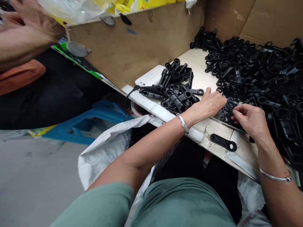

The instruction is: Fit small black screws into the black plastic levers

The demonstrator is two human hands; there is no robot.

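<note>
My left hand [211,102] reaches over the bench, its fingers bent down at the far edge of a dark tray [223,114] strewn with small bits; its fingertips are hidden. At the tray's right side my right hand [249,118] has thumb and forefinger pressed together, and whatever is between them is too small to make out. One black plastic arm [223,142] with a ring end lies on the bench just in front of the tray. A small heap of similar black parts [176,94] lies left of my left hand.
A large pile of black parts [251,69] fills the right of the bench. A cardboard wall [142,41] runs behind. White sacking [104,151] hangs at the front edge, near a blue stool [78,123]. Another person's arm [26,37] is at the upper left.
</note>
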